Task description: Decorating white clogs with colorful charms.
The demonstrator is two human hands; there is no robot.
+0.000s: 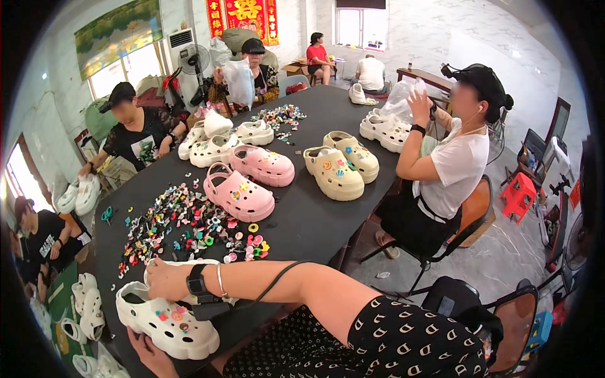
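Observation:
A white clog (pixel 167 337) with several colourful charms on its upper is tilted at the near left edge of the black table. Under its side, my left hand (pixel 153 356) is closed around the clog, supporting it. My right hand (pixel 169 281) reaches across from the right, with bent fingers going down into the clog's opening. Those fingertips are hidden, so what they grip cannot be seen. Just behind my right wrist, a second white clog (pixel 211 263) is partly covered by my arm. A wide pile of small shoe charms (pixel 183 220) lies beyond my hands.
Pink clogs (pixel 242 200), cream clogs (pixel 334 179) and white clogs (pixel 211 151) stand on the black table (pixel 302 233). Farther back lies another charm pile (pixel 280 116). A person (pixel 447 132) at right holds clear plastic; others sit around the table. White clogs (pixel 88 302) rest at lower left.

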